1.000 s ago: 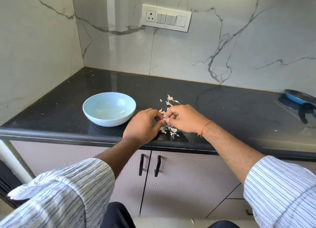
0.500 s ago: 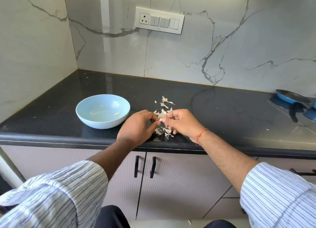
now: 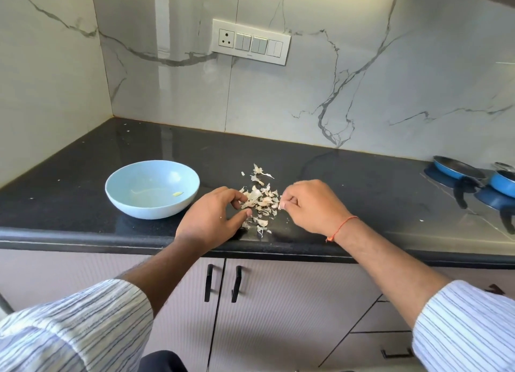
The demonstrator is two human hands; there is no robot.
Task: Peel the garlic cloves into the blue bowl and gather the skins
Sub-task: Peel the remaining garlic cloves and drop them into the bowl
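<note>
Here, at the left of the black bench (image 3: 83, 160), the blue bowl (image 3: 152, 189) stands upright with one small pale garlic piece (image 3: 178, 194) lying inside near its right wall. Just right of the bowl, the left hand (image 3: 211, 218) hovers low over the bench edge, its fingers (image 3: 237, 194) loosely curled and its thumb apart from them, touching the left edge of the skins but holding nothing clearly. The garlic skins (image 3: 260, 199) lie in a loose heap on the bench between the two hands, with a few scraps strewn toward the wall. At the heap's right edge the right hand (image 3: 312, 207) has its fingers curled together, pinching a small pale bit, likely skin. Far right, blue pans (image 3: 457, 171) sit on the bench.
</note>
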